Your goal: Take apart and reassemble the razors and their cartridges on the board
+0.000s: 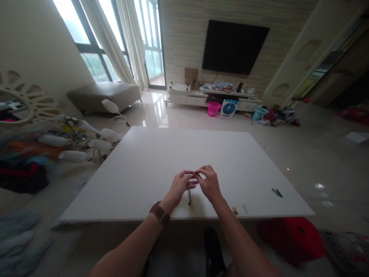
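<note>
Both my hands meet over the near middle of a white table (150, 161). My left hand (180, 184), with a brown watch strap on its wrist, and my right hand (209, 182) pinch a small dark thing (193, 174) between their fingertips. I cannot make out what it is. A thin dark strip (189, 197) hangs or lies just below the hands, touching the table.
A small dark clip-like object (277, 192) lies near the table's right edge. Two tiny pieces (240, 210) sit by the front edge. A red stool (291, 238) stands under the right corner. Clutter and white lamp shades (86, 144) lie on the left.
</note>
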`<state>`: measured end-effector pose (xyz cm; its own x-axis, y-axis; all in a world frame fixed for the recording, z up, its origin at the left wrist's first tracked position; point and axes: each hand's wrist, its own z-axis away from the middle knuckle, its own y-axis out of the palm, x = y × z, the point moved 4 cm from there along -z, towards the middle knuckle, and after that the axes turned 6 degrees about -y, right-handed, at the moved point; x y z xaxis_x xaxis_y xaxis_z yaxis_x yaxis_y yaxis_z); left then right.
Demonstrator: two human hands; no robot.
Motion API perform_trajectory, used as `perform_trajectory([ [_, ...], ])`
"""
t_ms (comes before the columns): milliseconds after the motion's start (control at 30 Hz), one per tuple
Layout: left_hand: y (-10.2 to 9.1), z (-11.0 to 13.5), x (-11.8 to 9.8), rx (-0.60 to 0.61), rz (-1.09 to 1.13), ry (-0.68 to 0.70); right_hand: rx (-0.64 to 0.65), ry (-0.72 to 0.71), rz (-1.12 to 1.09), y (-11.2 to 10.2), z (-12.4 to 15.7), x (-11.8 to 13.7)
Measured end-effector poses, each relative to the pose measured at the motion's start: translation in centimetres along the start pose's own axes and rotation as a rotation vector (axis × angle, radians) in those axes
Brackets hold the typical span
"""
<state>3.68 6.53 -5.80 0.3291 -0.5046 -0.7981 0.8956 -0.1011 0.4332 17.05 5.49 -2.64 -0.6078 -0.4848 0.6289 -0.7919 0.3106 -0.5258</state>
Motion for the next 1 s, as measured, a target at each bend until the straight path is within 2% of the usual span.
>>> perform_trajectory([
  [400, 0.6, 0.1, -0.8, 0.019, 0.122, 0.016, -0.066, 0.079, -0.120, 0.1, -0.3, 0.0],
  [700, 0.2, 0.8, -1.4, -0.029, 0.141, 0.027, -0.200, 0.187, -0.111, -0.5, 0.3, -0.6],
  [1000, 0.2, 0.2, -1.4, -0.047, 0.086, 0.013, -0.181, 0.199, -0.100, -0.1, 0.0, -0.8],
])
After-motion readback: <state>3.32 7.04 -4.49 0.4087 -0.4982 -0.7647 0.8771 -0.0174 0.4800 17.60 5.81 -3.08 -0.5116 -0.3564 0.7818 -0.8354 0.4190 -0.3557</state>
